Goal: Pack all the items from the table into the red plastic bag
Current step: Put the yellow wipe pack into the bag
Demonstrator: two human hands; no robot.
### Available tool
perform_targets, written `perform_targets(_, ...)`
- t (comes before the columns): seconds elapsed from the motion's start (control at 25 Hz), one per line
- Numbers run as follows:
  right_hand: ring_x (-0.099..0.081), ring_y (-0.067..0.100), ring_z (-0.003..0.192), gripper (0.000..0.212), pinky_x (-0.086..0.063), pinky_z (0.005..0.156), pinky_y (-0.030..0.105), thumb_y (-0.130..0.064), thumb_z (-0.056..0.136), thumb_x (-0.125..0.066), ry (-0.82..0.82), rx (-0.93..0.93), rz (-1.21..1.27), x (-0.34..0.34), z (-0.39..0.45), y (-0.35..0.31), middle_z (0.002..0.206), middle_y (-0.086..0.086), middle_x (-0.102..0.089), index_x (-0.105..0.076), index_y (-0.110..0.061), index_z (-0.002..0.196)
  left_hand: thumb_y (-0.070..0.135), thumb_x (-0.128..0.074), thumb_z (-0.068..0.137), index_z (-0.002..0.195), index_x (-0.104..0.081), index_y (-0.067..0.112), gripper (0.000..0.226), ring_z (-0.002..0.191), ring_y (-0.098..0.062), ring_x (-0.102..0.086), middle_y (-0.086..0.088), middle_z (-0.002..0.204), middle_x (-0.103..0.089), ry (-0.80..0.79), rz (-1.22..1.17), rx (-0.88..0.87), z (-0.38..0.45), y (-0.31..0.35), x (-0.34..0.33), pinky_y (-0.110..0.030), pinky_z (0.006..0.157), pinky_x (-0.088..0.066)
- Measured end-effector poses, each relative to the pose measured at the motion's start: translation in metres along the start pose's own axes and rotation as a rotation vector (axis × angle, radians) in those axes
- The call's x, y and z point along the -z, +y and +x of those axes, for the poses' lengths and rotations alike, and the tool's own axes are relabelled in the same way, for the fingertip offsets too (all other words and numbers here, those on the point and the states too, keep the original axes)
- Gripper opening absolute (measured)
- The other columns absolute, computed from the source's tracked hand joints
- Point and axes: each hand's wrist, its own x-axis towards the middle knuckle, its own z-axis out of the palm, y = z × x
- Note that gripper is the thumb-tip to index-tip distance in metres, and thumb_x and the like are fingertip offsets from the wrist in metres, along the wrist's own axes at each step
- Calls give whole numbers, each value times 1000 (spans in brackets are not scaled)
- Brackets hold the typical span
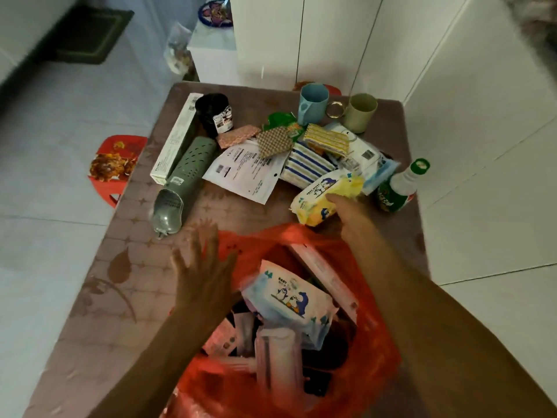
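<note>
Red plastic bag (373, 351) sits open at the near edge of the table (126, 267), and I note a blue penguin-print wipes pack (289, 300) lying on top of its contents, with pink-and-white boxes beside and beneath it. My right hand (346, 211) is stretched beyond the bag's far rim and grips a yellow wipes pack (327, 197), fingers curled round its near end; the pack lies tilted on the table. Just beyond that grip I see striped cloths (307, 164) and a white packet; to its right stands a green-capped bottle (401, 188), leaning. My left hand (202, 267) hovers with fingers spread and straight, holding nothing, over the bag's left rim; it is blurred. Beyond the left hand lies a grey-green perforated case (180, 182), touching a long white box (177, 137). A black cup (214, 114), a blue cup (312, 104) and a pale green cup (360, 113) stand well beyond both hands near the far edge.
</note>
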Motion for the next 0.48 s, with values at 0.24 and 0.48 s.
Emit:
perform_targets(0.24, -55, 33, 122, 108, -50, 98, 53, -41, 60, -89, 28, -32, 175, -33, 49, 6, 144, 11, -47, -28, -19, 147, 61, -50, 84, 142, -38, 30, 67, 133, -34, -32, -7, 153, -29, 25, -325, 152, -7, -6, -24, -58, 108, -29)
perform_targets(0.48, -57, 30, 119, 94, -56, 88, 50, -4, 72, -78, 79, 166, 316, -40, 25, 1, 142, 10, -50, -29, -23, 150, 39, -65, 86, 148, -18, 24, 80, 117, -33, -51, -1, 158, -11, 134, -830, 138, -5, -14, -27, -51, 92, -51)
